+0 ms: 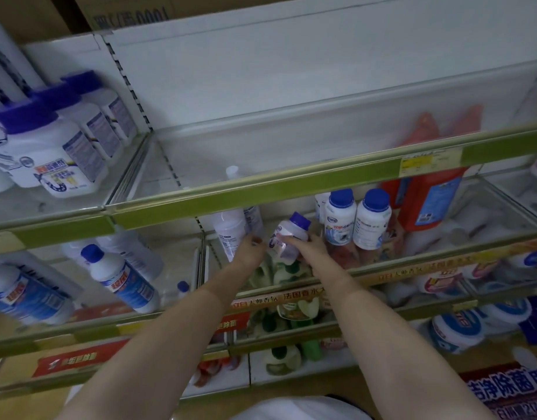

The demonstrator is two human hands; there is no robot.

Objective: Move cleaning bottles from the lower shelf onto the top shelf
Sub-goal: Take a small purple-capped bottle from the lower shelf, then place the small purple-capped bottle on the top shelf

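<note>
Both hands are inside the lower shelf (382,269), each closed around a bottle: the right hand (309,248) wraps its fingers round the belly of a small white bottle with a blue cap (288,237), tipped so the cap leans up and away to the right, while the left hand (250,248) curls against the foot of a taller white bottle (230,230) whose top is hidden behind the green shelf rail (261,194). That rail is the landmark to steer by. Directly below it and right of the tilted bottle, two matching blue-capped bottles (358,221) stand upright, with a red jug (427,198) beyond them. Above the rail, the top shelf (261,140) behind its clear guard looks largely bare in the middle section (a small white cap shows just above the rail). Left of that bare section stands a row of large purple-capped jars (55,147). The tilt of the right-hand bottle probably serves to clear the rail's underside on the way out, since the gap between shelves looks tight. Gripping low on the bodies leaves the caps free to lead upward.
</note>
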